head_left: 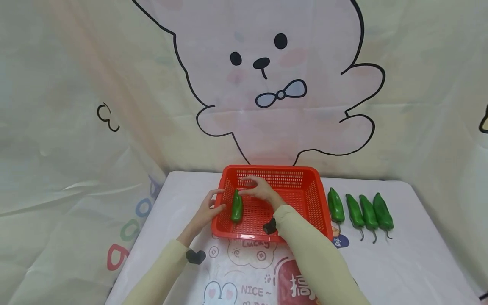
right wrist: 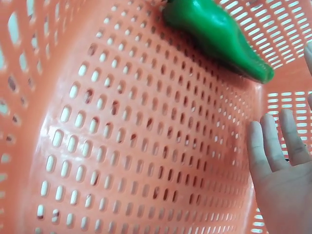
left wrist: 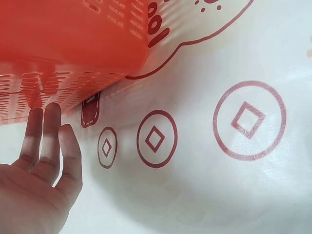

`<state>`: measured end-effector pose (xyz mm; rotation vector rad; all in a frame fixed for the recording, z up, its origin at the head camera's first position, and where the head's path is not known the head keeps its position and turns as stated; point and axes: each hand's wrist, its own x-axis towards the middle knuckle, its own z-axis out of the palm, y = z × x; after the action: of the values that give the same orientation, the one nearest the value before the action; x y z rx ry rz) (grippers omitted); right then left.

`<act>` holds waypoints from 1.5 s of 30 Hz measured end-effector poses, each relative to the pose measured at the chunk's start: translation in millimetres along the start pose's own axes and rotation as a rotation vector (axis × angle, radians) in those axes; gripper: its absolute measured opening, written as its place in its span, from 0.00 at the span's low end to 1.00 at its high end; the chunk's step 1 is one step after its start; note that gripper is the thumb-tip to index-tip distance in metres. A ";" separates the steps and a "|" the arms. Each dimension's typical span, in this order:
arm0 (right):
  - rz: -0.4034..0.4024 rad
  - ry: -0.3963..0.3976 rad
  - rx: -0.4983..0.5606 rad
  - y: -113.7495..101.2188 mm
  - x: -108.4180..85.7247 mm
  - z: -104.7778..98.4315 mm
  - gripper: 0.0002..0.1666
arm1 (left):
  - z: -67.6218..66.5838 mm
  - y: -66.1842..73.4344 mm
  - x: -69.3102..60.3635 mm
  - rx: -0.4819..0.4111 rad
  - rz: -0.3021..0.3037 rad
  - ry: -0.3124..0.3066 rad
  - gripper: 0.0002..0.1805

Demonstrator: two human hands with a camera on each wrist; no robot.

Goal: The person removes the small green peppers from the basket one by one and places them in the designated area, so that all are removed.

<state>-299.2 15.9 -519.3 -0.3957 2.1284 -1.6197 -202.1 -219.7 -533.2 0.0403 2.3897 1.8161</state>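
Note:
A red plastic basket (head_left: 267, 237) with slotted walls stands on the white table, and one green pepper (head_left: 237, 206) lies in its left part. Over the basket, my right hand (head_left: 260, 189) is near the top of that pepper, its fingers bent loosely with nothing held; the right wrist view shows the green pepper (right wrist: 214, 36) apart from the hand (right wrist: 285, 170). At the basket's left side is my left hand (head_left: 207, 210), fingers spread. In the left wrist view the left hand's (left wrist: 41, 185) fingertips reach the basket's outer wall (left wrist: 68, 83).
Right of the basket, several green peppers (head_left: 368, 212) lie in a row, stems toward me. The table (head_left: 419, 262) has a printed cover with drawings and letters. Behind it hangs a cloth (head_left: 267, 140) with a cartoon animal; more cloth hangs on both sides.

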 end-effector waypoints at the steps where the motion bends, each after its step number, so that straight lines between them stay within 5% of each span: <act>1: 0.000 -0.001 -0.015 1.7 0.3 -0.4 0.36 | 0.1 -0.3 0.3 -0.003 0.001 -0.002 0.30; 13: -0.002 -0.108 -0.099 6.1 2.2 6.2 0.40 | 2.0 -0.6 0.4 -0.023 0.000 -0.009 0.31; 27: 0.036 -0.137 -0.060 8.4 10.9 20.3 0.40 | 0.9 1.3 -0.2 0.001 -0.016 0.003 0.31; 36: 0.099 -0.124 -0.150 -1.8 13.0 27.4 0.41 | -1.4 -0.3 1.2 0.009 -0.007 -0.001 0.31; 45: 0.135 -0.109 -0.115 2.0 17.5 31.4 0.33 | -1.3 1.5 -0.2 -0.006 0.018 -0.028 0.30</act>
<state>-298.6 -18.1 -531.0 -0.3592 2.1235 -1.3744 -202.2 -220.5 -531.4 0.0867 2.3729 1.8182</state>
